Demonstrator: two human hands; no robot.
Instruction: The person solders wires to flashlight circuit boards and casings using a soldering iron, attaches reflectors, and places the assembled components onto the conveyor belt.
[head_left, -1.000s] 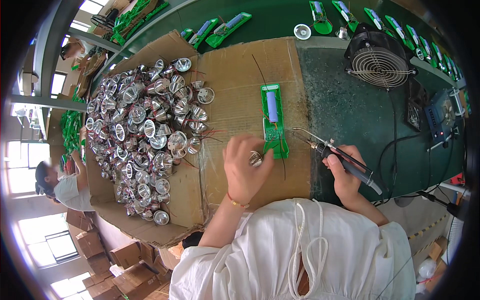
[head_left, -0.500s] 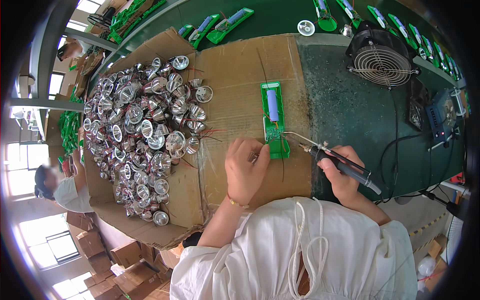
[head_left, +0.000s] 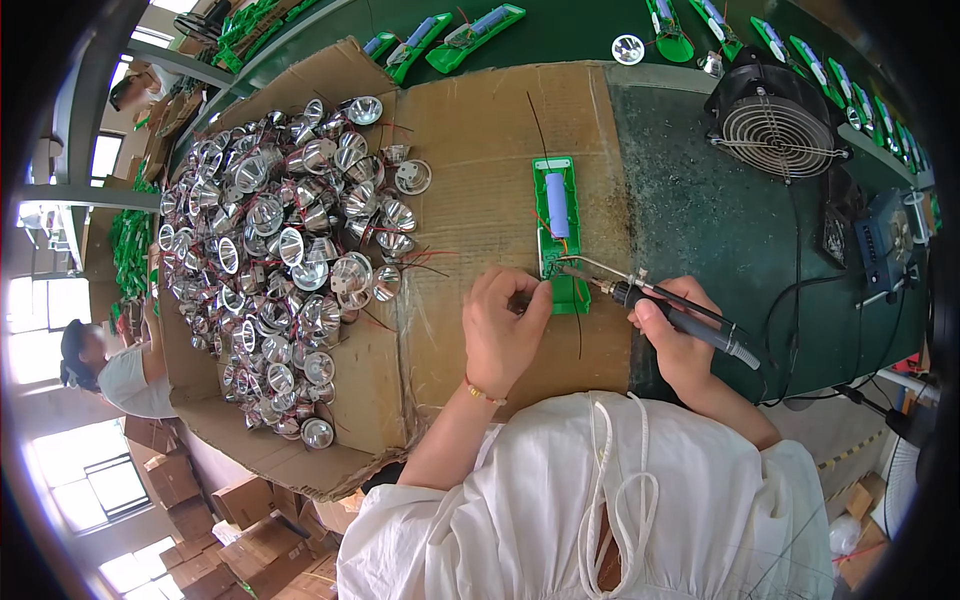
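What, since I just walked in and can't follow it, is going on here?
A person's right hand holds a soldering iron, its tip at or just above the circuit board in a green housing, which also carries a purple cell. The left hand is curled beside the housing's near end; whether it holds anything is hidden. To the left, a cardboard box holds a heap of shiny reflectors.

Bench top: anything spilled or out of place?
Yes: fine specks litter the green bench top between the cardboard and the fan; dark smudging marks the cardboard's right edge. Odd because the bench looks cleaner nearer the person. Can't tell what the specks are.
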